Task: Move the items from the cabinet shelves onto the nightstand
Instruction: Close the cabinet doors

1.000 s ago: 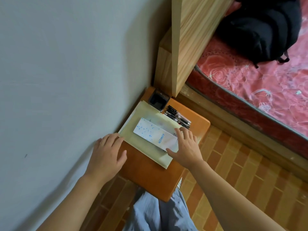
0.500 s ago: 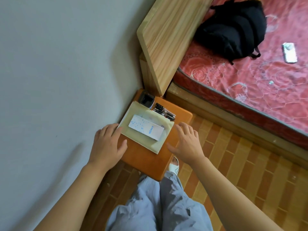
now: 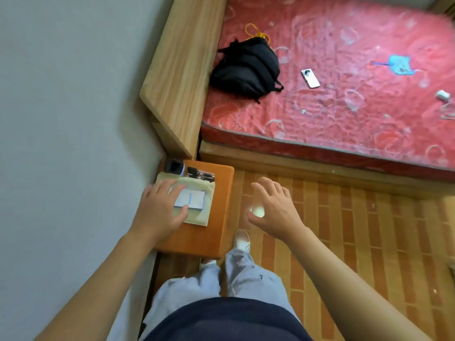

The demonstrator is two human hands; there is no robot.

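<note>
While the left hand (image 3: 161,212) lies flat, fingers spread, on the white box (image 3: 190,199) (nightstand (image 3: 209,232) stuff), the right hand (image 3: 270,207) hovers empty, fingers wide.

Nightstand (image 3: 204,232): orange-brown wood, set in the corner between the grey wall (image 3: 61,119) and the wooden headboard (image 3: 182,77).
Envelope (image 3: 202,212): pale yellow, laid flat on the nightstand top.
White box (image 3: 192,199): blue-dotted, laid on the envelope.
Pens (image 3: 200,174): a dark bundle at the envelope's far edge.
Black case (image 3: 175,166): at the far corner, beside the pens.
Left hand (image 3: 160,212): spread flat, fingers resting on the envelope and the box's near end.
Right hand (image 3: 272,207): spread wide, held over the tiled floor (image 3: 344,242), apart from the nightstand.
Mattress (image 3: 344,107): red, floral; a black backpack (image 3: 246,67) and a phone (image 3: 310,78) are seen on it.
</note>
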